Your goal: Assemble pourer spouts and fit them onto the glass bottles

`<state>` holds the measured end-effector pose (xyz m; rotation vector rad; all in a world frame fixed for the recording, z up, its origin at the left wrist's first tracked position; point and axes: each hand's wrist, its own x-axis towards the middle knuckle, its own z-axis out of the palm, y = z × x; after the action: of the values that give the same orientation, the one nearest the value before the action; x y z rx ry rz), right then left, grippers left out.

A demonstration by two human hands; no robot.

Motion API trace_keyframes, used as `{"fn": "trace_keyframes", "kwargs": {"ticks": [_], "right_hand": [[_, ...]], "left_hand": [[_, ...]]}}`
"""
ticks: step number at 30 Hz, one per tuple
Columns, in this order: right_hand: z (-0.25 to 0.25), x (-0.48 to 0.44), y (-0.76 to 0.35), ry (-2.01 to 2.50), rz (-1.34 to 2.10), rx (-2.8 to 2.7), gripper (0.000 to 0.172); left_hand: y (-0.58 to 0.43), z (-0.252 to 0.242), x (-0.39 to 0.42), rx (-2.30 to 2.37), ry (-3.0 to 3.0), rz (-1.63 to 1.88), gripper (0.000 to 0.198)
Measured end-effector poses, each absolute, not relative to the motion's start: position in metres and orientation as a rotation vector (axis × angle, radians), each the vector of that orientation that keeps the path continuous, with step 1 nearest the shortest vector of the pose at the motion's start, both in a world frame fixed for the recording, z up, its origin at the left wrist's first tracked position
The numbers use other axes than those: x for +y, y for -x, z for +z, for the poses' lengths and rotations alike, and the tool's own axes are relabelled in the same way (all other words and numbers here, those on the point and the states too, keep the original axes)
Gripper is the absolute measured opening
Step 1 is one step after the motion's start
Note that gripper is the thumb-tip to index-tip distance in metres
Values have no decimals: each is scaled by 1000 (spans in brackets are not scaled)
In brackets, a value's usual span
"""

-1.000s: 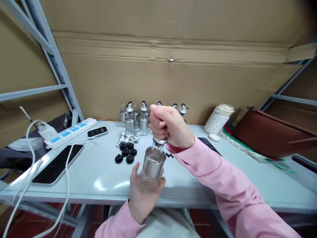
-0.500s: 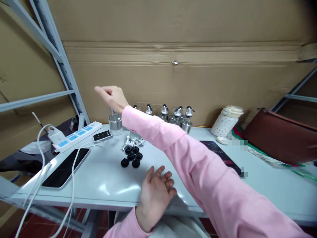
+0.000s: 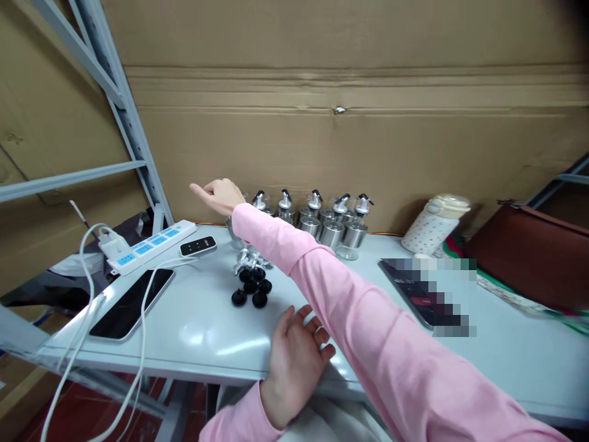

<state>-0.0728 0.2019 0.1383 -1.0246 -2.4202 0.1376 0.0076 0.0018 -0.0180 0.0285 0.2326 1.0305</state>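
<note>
My right hand (image 3: 219, 195) reaches far across to the left, over the back row of bottles. One digit points left while the other fingers curl; whatever they hold is hidden behind the hand. Just below it, a glass-and-metal bottle (image 3: 232, 232) shows in part. Several more bottles with steel sleeves and pour spouts (image 3: 354, 236) stand to its right. My left hand (image 3: 299, 353) rests palm up at the front edge, fingers loosely spread and holding nothing. Beyond it lie several black round stoppers (image 3: 250, 286) and a heap of silvery spout parts (image 3: 251, 258), partly behind my right sleeve.
On the left are a phone (image 3: 133, 304), a power strip (image 3: 154, 245), a small black device (image 3: 198, 246) and a looping white cable (image 3: 143, 319). A second phone (image 3: 414, 291), dotted flask (image 3: 435, 226) and brown bag (image 3: 524, 258) lie right. Cardboard (image 3: 294, 147) walls the back.
My right hand has come down lower, toward the leftmost bottle. My left hand stays palm up near the edge. The whole view has shifted slightly.
</note>
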Motion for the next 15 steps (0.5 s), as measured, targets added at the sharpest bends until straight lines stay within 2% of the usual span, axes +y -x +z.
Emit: {"fn": "trace_keyframes", "kwargs": {"ticks": [7,15], "right_hand": [[133,215,66,958,-269,-2468,67],[133,218,67,1043,-411,-2579,59]], "left_hand": [[-6,-15,1,262,-8,1028,18],[-7,-16,1,317,-33,1051,13]]}}
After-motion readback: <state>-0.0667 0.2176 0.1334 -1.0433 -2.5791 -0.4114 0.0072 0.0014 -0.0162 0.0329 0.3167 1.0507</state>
